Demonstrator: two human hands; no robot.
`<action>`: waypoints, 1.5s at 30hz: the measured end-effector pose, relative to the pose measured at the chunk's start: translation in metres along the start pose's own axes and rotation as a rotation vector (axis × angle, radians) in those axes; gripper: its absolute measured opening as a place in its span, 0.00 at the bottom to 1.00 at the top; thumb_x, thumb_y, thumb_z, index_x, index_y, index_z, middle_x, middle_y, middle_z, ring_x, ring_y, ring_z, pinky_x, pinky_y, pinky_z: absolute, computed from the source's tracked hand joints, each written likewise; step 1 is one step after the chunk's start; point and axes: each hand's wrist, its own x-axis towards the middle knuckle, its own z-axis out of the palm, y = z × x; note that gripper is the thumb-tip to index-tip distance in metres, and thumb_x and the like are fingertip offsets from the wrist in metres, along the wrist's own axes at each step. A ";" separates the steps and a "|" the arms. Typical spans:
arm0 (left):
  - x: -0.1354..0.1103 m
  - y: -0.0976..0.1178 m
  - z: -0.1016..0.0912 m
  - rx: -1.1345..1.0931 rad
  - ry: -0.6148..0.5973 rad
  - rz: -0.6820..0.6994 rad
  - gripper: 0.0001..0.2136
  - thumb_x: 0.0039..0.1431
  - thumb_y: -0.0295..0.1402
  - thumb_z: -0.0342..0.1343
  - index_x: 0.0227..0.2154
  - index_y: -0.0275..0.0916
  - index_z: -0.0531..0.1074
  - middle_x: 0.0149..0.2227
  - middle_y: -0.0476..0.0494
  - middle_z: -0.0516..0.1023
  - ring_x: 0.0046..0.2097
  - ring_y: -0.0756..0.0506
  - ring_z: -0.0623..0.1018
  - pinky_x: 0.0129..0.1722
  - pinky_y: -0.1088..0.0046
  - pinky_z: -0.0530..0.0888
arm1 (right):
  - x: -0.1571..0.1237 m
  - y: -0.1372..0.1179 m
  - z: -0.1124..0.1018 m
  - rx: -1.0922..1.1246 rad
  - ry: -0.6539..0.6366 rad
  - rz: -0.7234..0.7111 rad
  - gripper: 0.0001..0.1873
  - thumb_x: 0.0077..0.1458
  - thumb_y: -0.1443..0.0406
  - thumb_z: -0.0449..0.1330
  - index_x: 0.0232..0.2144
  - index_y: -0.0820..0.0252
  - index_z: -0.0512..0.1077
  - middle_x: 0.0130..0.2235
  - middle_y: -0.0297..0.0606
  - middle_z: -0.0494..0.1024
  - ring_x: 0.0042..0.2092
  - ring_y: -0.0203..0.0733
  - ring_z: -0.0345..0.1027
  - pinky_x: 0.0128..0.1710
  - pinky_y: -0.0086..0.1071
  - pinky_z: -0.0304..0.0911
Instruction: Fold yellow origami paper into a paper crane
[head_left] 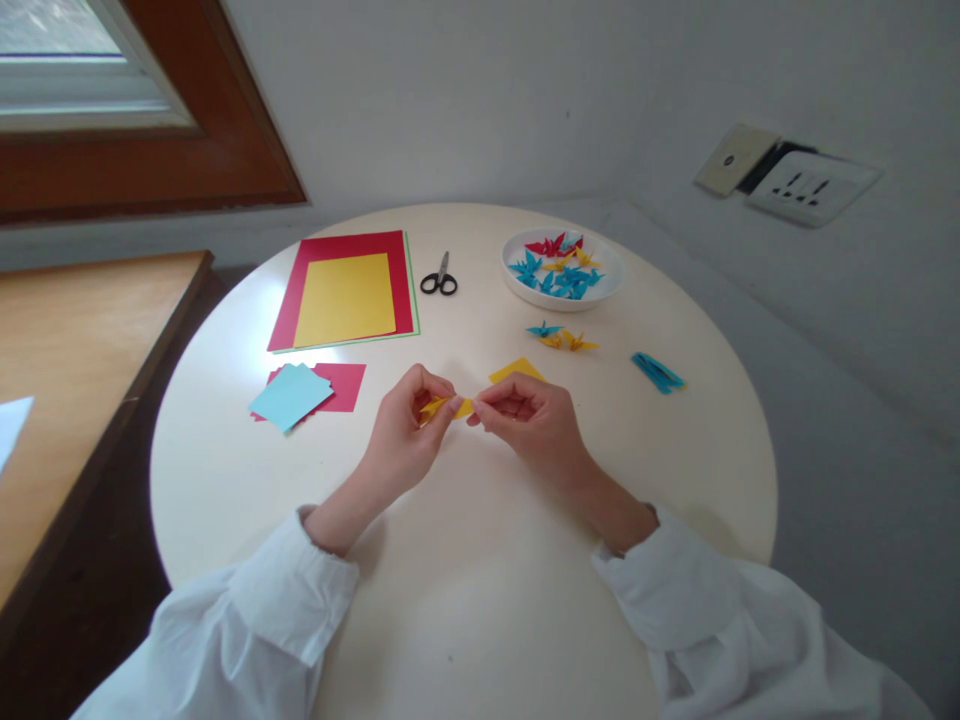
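Note:
My left hand [409, 425] and my right hand [529, 415] both pinch a small folded piece of yellow paper [450, 407] just above the round white table [465, 560]. Fingers of both hands are closed on it from either side. A loose yellow paper square [517, 370] lies right behind my right hand. Three small folded paper cranes, one blue [543, 329] and two yellow [574, 343], sit a little farther back.
A white plate [600, 296] of several red, blue and yellow paper cranes stands at the back right. Black scissors [439, 282] lie beside a stack of red and yellow sheets [343, 295]. Small light blue [291, 395] and red squares lie left; folded blue paper [657, 372] lies right.

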 end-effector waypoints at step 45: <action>0.001 -0.004 0.000 -0.046 0.048 0.060 0.08 0.53 0.29 0.55 0.35 0.40 0.62 0.27 0.53 0.65 0.30 0.52 0.69 0.31 0.76 0.69 | 0.003 0.011 0.000 0.014 0.038 -0.128 0.08 0.48 0.65 0.62 0.34 0.59 0.70 0.31 0.33 0.73 0.33 0.34 0.72 0.36 0.31 0.70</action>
